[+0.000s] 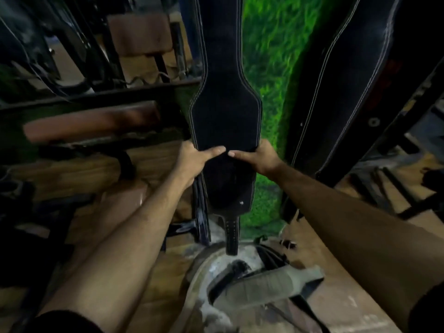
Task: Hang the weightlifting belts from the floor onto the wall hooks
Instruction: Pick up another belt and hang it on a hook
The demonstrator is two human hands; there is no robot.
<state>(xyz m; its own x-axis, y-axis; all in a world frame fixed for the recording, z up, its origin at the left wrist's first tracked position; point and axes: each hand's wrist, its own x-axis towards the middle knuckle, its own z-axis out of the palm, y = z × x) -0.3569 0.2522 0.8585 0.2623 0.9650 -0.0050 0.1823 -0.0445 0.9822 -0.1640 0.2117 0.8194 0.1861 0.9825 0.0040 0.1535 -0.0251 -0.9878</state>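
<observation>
A black weightlifting belt [225, 111] with white stitching hangs straight down in front of a green turf-covered wall [269, 56]. Its narrow strap end dangles near the floor. My left hand [195, 158] grips the belt's left edge and my right hand [258, 157] grips its right edge, thumbs meeting across the wide padded part. A second black belt [346, 75] hangs to the right, tilted. On the floor below lies a grey belt [264, 284] among dark straps in a round container. The hooks are out of view.
A round metal tub [199, 275] sits on the wooden floor [153, 248] at my feet. Gym benches with brown pads [89, 121] and black frames stand at the left. Dark metal bars [394, 198] lie at the right.
</observation>
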